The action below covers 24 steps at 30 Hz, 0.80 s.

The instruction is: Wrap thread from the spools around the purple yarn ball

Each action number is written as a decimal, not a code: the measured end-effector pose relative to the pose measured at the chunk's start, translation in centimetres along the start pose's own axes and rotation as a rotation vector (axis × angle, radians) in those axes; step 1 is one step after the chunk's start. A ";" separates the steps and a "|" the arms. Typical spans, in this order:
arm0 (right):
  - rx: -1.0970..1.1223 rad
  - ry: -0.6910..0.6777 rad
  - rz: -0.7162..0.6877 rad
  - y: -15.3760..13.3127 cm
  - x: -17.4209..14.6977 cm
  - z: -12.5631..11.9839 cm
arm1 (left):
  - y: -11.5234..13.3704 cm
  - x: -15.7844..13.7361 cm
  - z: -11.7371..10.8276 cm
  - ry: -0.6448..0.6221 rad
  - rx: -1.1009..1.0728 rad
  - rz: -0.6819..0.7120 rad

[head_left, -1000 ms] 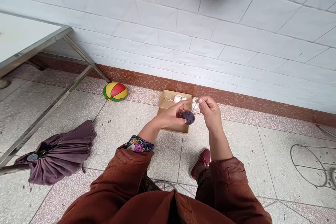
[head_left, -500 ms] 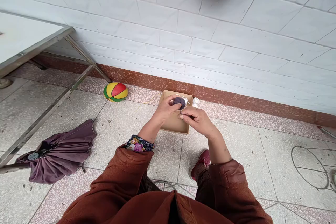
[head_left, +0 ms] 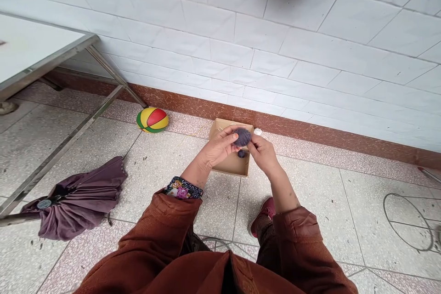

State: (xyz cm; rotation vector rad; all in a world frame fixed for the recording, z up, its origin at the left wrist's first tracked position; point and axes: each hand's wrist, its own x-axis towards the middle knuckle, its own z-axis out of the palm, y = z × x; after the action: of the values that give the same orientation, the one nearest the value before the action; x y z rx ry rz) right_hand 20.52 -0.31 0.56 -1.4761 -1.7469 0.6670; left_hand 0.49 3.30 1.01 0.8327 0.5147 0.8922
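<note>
A ball of dark purple-grey yarn point(head_left: 242, 137) is in my left hand point(head_left: 222, 146), whose thumb and fingers curl round its left side. My right hand point(head_left: 263, 151) is closed in a pinch at the ball's right edge, on the yarn; the strand itself is too fine to make out. Both hands are above a shallow cardboard box point(head_left: 229, 165) on the floor, hiding much of its inside. A small dark bundle point(head_left: 241, 153) shows just below the ball, over the box.
A white round item point(head_left: 257, 132) lies beside the box, near the tiled wall. To the left are a striped ball point(head_left: 152, 120), a folded purple umbrella point(head_left: 82, 197) and a metal-framed table point(head_left: 44, 53). A wire ring stand point(head_left: 408, 220) is at right.
The yarn ball has moved slightly right and turned in my left hand. My right hand has shifted from below it to its right edge. The small dark bundle now shows beneath.
</note>
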 end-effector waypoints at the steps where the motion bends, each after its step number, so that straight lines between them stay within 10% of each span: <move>1: -0.019 0.000 -0.003 0.0 0.0 0.1 | 0.0 0.1 -0.1 0.011 0.007 -0.004; 11: 0.051 -0.256 -0.158 -2.8 -0.9 -1.8 | -0.5 0.7 -0.6 0.168 0.258 0.173; 19: 0.204 0.155 -0.048 -3.4 -0.4 -2.8 | -0.1 -0.4 0.0 -0.211 0.298 0.067; 24: 0.128 0.080 0.014 -1.3 -0.1 -1.2 | 0.1 -0.7 0.6 -0.205 0.110 0.075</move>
State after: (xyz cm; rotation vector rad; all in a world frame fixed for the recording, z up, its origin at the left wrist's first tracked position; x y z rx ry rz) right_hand 20.72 -0.72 2.24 -1.4096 -1.6044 0.7037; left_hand 0.50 2.49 1.49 1.0377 0.3571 0.8415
